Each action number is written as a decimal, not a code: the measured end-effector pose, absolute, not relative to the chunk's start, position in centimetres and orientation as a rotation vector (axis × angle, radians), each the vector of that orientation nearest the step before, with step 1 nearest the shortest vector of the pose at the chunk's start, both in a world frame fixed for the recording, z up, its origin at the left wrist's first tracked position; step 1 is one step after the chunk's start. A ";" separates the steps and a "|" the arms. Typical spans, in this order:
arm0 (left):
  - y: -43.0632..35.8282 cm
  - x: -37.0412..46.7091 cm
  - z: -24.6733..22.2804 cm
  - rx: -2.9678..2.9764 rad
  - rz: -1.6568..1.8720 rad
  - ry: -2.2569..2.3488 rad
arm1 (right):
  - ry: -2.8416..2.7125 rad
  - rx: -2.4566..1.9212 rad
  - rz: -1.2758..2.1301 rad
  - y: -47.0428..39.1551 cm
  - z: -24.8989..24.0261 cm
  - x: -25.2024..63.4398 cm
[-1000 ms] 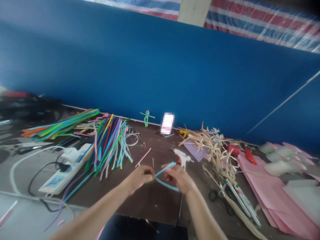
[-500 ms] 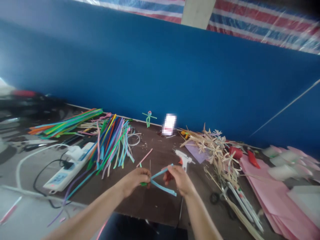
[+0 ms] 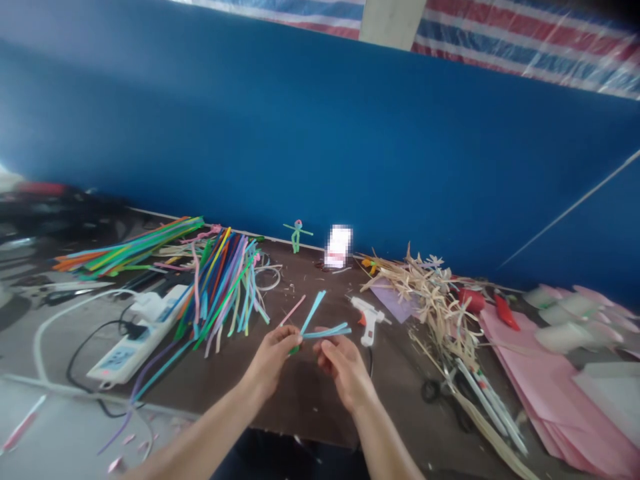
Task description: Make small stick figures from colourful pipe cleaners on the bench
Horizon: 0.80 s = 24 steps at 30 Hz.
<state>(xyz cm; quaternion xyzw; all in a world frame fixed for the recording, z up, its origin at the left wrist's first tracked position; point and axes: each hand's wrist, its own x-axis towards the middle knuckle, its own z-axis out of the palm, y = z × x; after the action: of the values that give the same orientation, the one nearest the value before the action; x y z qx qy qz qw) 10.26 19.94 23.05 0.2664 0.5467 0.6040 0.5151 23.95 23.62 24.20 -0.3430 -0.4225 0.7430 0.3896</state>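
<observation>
My left hand [image 3: 276,350] pinches a light blue pipe cleaner piece [image 3: 314,312] where its strands meet, and a bit of green pipe cleaner [image 3: 294,350] shows below the fingertips. One blue arm points up and away; the other strands lie nearly level to the right. Curled just under these level strands, my right hand [image 3: 343,367] has its thumb and fingers closed against them near the left fingertips. Beyond the hands, a small green pipe cleaner figure [image 3: 296,239] with a pink-topped head and outstretched arms stands by the blue wall.
Left are bundles of coloured pipe cleaners [image 3: 220,287] and a power strip [image 3: 120,357] with cords. A white glue gun [image 3: 369,320] lies right of the hands, near dried straw flowers [image 3: 430,287], scissors [image 3: 431,391] and pink sheets [image 3: 545,393]. A blurred bright screen [image 3: 339,247] stands behind.
The blue strands have turned upward: the upper arm now points away from me and the lower strands are near level. My right hand has moved from the upper arm to the lower strands.
</observation>
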 end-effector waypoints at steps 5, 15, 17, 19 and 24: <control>19.4 10.7 23.2 0.924 1.423 1.450 | -1.526 -1.078 1.506 24.1 24.6 23.3; 18.6 11.0 23.0 0.445 1.325 0.989 | -1.451 -1.082 1.569 22.9 23.3 23.2; 18.6 11.1 23.1 0.456 1.336 0.966 | -1.301 -1.041 1.707 22.9 23.1 23.3; 18.7 11.3 23.2 0.478 1.341 0.983 | -1.161 -1.017 1.821 23.0 22.7 23.4; 18.9 10.9 22.8 0.447 1.317 1.007 | -1.085 -1.044 1.849 23.9 21.9 24.5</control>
<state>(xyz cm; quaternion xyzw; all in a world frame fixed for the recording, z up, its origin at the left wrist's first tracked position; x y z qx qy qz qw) 10.88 18.92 22.80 0.1971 0.4439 0.5807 0.6534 24.48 23.89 21.94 -0.4068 -0.4228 0.7205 0.3698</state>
